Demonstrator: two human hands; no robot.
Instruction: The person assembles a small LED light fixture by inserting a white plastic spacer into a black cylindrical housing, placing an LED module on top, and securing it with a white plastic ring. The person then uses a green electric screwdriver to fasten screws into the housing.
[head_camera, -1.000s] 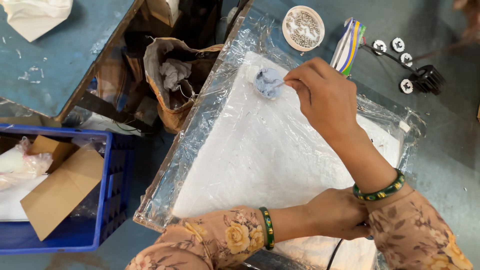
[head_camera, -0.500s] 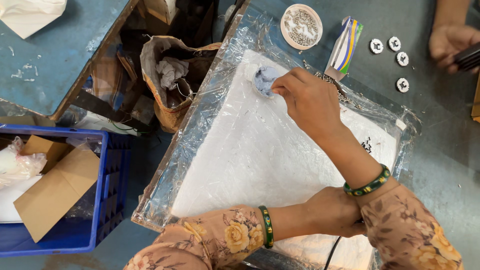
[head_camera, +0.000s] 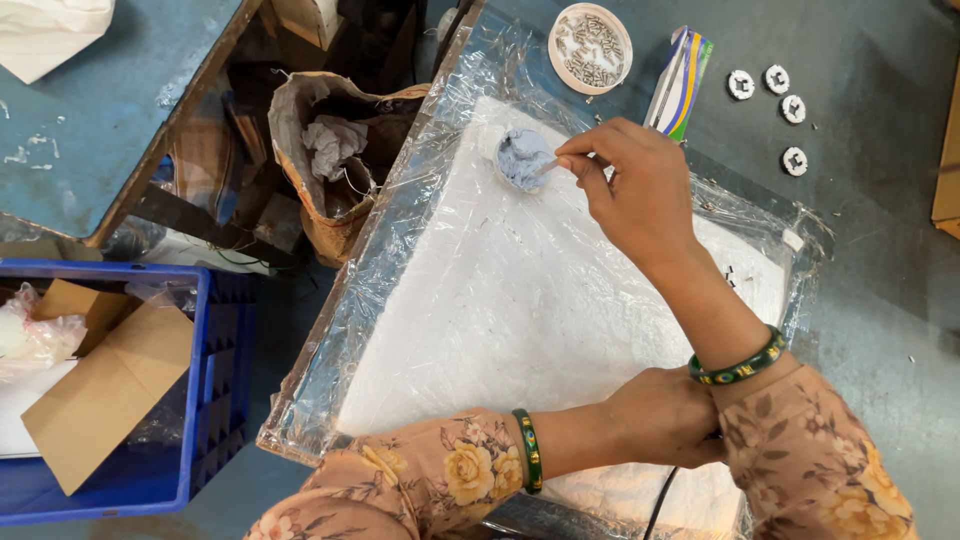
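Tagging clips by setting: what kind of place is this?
Probably a small assembly workshop. A plastic-wrapped white board serves as work surface, with a dish of small metal parts, white round fittings and a blue crate of cardboard nearby.

Blue crate with cardboard; paper bag; white discs.

A grey-blue worktable fills the right side of the frame, its surface scuffed and dotted with small specks. In the upper left corner stands a second table with a worn blue top, flecked with white marks. Between the two tables, a dark gap opens down to the floor, where a brown paper bag stuffed with crumpled scraps sits. In the lower left, a blue plastic crate holds flat cardboard pieces. The light is even and soft.
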